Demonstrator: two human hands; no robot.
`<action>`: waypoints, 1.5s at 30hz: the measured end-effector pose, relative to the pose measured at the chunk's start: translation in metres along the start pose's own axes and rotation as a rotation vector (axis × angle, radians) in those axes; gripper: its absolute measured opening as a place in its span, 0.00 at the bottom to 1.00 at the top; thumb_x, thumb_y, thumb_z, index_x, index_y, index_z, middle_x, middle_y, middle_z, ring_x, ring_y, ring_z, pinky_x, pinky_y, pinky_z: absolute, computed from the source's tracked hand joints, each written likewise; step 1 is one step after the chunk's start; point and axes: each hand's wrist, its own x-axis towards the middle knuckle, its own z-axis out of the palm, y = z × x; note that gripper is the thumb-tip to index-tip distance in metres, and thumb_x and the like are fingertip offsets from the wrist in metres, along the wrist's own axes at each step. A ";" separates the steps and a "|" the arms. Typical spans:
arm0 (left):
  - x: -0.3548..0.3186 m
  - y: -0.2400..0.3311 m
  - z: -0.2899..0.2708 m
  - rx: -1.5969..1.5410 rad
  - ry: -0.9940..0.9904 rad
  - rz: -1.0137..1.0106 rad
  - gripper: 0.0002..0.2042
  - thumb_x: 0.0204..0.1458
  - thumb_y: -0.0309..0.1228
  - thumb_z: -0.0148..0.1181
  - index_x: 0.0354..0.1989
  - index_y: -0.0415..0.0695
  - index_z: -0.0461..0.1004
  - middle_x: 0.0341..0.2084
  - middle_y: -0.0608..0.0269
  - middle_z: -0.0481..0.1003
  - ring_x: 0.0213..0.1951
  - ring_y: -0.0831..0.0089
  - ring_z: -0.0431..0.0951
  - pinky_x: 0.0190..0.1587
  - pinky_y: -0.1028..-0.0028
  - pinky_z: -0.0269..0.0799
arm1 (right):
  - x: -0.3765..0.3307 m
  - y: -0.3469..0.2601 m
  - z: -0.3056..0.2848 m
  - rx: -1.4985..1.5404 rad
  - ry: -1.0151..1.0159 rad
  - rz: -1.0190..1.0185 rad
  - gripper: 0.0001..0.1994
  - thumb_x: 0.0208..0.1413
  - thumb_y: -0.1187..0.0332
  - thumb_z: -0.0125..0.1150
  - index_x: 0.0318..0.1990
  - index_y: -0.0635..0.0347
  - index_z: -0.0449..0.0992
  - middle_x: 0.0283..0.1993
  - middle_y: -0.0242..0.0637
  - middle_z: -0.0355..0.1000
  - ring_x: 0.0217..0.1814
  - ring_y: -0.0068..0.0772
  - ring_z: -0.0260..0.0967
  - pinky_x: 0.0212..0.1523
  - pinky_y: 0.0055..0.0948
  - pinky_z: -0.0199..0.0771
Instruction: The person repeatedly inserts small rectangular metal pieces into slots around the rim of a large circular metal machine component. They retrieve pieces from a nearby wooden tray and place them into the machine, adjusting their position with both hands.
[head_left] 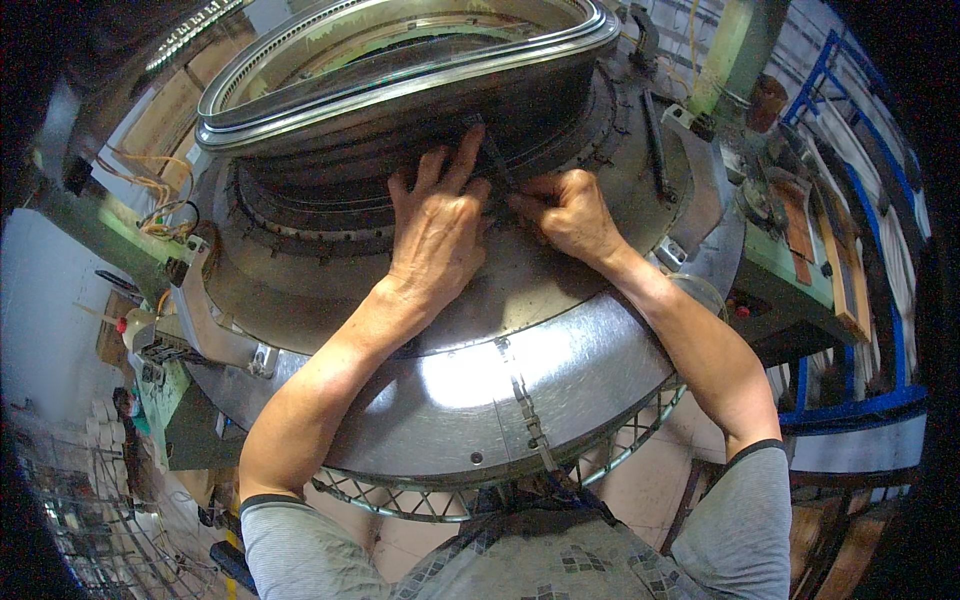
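Note:
A large round metal machine lies in front of me, with a dark upright drum wall rising from its middle under a shiny rim. My left hand reaches to this wall, palm down. Its fingers are spread, and the index finger points up along the dark surface. Beside it, my right hand is closed, thumb and index finger pinched on the lower end of a thin dark strip. That strip slants up toward my left fingertip. Shadow hides what kind of thing it is and where it ends.
A dark bar lies on the machine's right side. Green frame arms flank it, with orange cables at the left. Blue racks stand far right. A lattice ring runs below the machine's near edge.

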 end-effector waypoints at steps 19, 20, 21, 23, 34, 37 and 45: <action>0.002 -0.001 0.000 0.025 -0.016 0.017 0.17 0.42 0.30 0.70 0.43 0.44 0.78 0.74 0.57 0.54 0.64 0.48 0.61 0.58 0.36 0.60 | 0.000 0.000 0.002 0.008 0.012 0.037 0.09 0.47 0.70 0.61 0.32 0.67 0.82 0.31 0.58 0.77 0.28 0.36 0.79 0.34 0.38 0.76; 0.002 -0.001 0.000 0.024 -0.023 0.015 0.17 0.42 0.30 0.70 0.43 0.44 0.78 0.74 0.57 0.54 0.64 0.48 0.61 0.58 0.36 0.60 | 0.001 0.001 0.003 0.006 0.016 0.034 0.09 0.47 0.70 0.61 0.32 0.67 0.82 0.31 0.58 0.77 0.28 0.36 0.79 0.33 0.38 0.76; 0.002 -0.001 0.000 0.026 -0.017 0.020 0.17 0.42 0.30 0.70 0.43 0.44 0.78 0.74 0.57 0.54 0.64 0.48 0.61 0.58 0.36 0.60 | 0.001 0.003 0.003 0.006 0.016 0.000 0.09 0.50 0.70 0.63 0.34 0.67 0.83 0.29 0.51 0.78 0.28 0.31 0.76 0.32 0.35 0.75; 0.002 -0.001 0.000 0.027 -0.028 0.020 0.17 0.43 0.30 0.70 0.44 0.44 0.78 0.74 0.57 0.54 0.65 0.48 0.60 0.59 0.36 0.59 | 0.001 0.006 0.003 -0.009 0.014 -0.061 0.07 0.56 0.70 0.66 0.36 0.65 0.84 0.26 0.38 0.80 0.27 0.19 0.72 0.29 0.28 0.72; 0.003 -0.002 -0.001 0.025 -0.053 0.021 0.18 0.44 0.32 0.69 0.45 0.43 0.77 0.75 0.58 0.51 0.65 0.47 0.60 0.58 0.31 0.58 | 0.000 -0.003 0.002 0.011 0.050 -0.014 0.09 0.47 0.69 0.62 0.30 0.67 0.81 0.29 0.59 0.75 0.25 0.37 0.77 0.31 0.41 0.74; 0.003 -0.001 -0.002 0.054 -0.080 0.017 0.18 0.44 0.31 0.68 0.46 0.43 0.77 0.75 0.58 0.52 0.65 0.48 0.60 0.58 0.33 0.59 | 0.000 -0.004 0.003 -0.009 0.053 -0.021 0.09 0.44 0.71 0.61 0.28 0.69 0.80 0.28 0.60 0.74 0.26 0.43 0.78 0.31 0.42 0.74; 0.004 -0.007 -0.003 0.224 0.053 0.141 0.09 0.40 0.28 0.62 0.30 0.41 0.84 0.71 0.58 0.59 0.51 0.57 0.71 0.52 0.51 0.66 | 0.001 0.003 0.026 -0.269 0.159 -0.202 0.08 0.35 0.74 0.56 0.13 0.70 0.69 0.21 0.63 0.69 0.24 0.67 0.70 0.29 0.52 0.73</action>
